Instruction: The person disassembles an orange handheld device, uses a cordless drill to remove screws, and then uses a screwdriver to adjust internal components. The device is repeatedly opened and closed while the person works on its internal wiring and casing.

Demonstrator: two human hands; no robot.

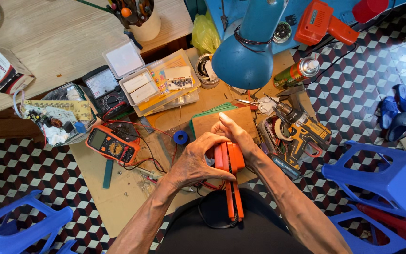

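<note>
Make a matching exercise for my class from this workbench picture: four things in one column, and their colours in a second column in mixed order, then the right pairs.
Things
1. Desk lamp
2. Multimeter, left of the hands
3. Spray can, right of the lamp
4. Plastic bag, behind the lamp

Colours
A. Orange casing
B. Yellow-green
C. Blue
D. Green and red body, silver top

Pairs: 1-C, 2-A, 3-D, 4-B
</note>
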